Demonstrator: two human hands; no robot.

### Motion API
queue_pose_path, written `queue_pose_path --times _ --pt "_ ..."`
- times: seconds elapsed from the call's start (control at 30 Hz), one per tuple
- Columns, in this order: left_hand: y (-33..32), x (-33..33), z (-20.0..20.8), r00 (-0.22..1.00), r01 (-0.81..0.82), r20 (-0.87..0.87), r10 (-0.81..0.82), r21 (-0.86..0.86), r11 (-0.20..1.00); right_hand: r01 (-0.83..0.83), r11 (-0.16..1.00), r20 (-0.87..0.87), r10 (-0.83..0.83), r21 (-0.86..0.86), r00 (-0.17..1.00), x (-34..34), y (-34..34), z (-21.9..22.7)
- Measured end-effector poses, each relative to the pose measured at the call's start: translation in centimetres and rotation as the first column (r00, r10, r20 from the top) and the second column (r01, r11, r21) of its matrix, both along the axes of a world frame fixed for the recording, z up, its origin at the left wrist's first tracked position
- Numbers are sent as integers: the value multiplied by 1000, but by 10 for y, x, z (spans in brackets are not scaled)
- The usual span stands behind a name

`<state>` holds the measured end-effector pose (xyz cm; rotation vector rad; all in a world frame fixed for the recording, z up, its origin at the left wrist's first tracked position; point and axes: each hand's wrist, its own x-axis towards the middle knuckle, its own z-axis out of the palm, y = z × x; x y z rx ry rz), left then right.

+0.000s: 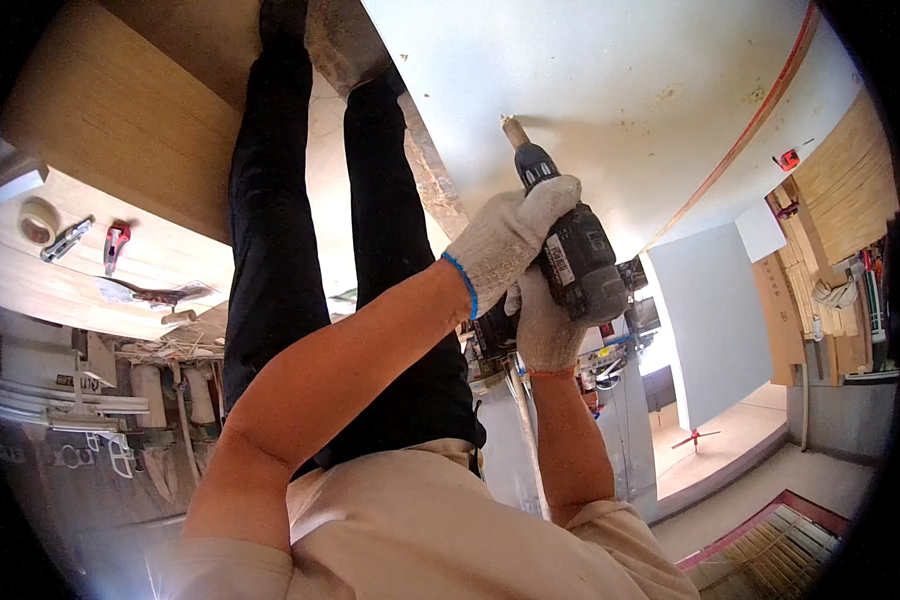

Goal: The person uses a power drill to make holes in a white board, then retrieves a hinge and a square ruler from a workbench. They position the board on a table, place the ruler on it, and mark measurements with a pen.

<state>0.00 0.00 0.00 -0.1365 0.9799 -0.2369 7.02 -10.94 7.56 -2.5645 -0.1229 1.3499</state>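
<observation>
Both my hands, in white knit gloves, are closed around a black cordless drill [582,262]. My left hand [505,240], with a blue cuff, wraps over the drill's body just behind the chuck. Lower down, my right hand [548,325], with an orange cuff, grips the handle, its fingers partly hidden by the tool. A brownish cylindrical bit [514,130] sticks out of the chuck and meets the white panel [610,70]. Small pale crumbs lie where the bit touches the surface, and more specks are scattered over the panel.
On a wooden board at left lie a tape roll [38,222], a grey utility knife [67,240] and a red one [117,246]. A red tool [790,160] rests near the panel's far right. A grey-white panel [715,325] and wooden planks [805,275] stand at right.
</observation>
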Motion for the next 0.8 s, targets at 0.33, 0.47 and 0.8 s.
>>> queue_pose_path --times 0.33,0.47,0.8 --pt "-8 11 12 998 -41 53 46 -93 995 132 975 -54 -144 -177 988 11 3 28" --pt "-10 11 13 998 -46 43 49 -68 997 -11 992 6 11 -128 1000 12 1 27" --pt "-11 12 11 998 -53 33 56 -75 996 4 991 -41 -10 -134 999 16 -12 23"
